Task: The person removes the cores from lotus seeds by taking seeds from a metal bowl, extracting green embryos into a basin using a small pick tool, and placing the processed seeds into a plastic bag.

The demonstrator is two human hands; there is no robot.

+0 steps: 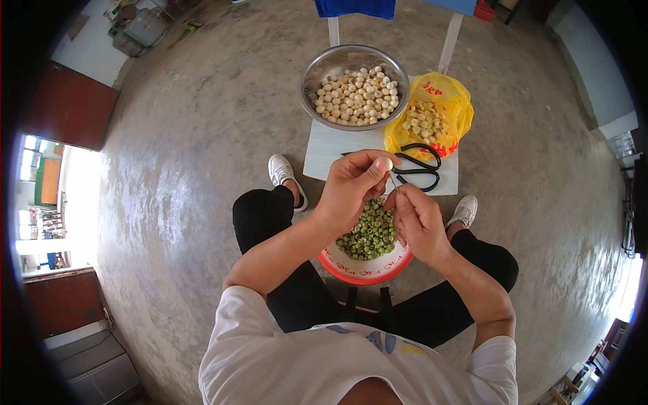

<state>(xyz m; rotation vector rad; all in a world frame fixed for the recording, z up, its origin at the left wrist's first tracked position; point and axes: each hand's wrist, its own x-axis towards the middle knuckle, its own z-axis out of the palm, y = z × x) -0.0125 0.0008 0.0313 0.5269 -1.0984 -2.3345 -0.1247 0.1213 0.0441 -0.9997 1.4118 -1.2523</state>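
My left hand (351, 185) pinches a small cream-white ball, which looks like a peeled lotus seed (387, 164), between thumb and fingers. Close beside it, my right hand (417, 219) grips a thin metal pick (394, 181) whose upper end points at the seed; the rest is hidden by the fingers. Below both hands, a red-rimmed white basin (364, 275) holds many green, cup-like shells (368, 236). Black-handled scissors (432, 165) lie just beyond my hands, their blades partly hidden behind my left hand.
On a white stool-like surface (324, 152) stand a steel bowl (310, 108) full of pale round seeds and a yellow plastic bag (462, 111) holding flatter pale pieces. A chair with blue cloth (356, 7) is behind. Gas cylinders (145, 27) stand far left.
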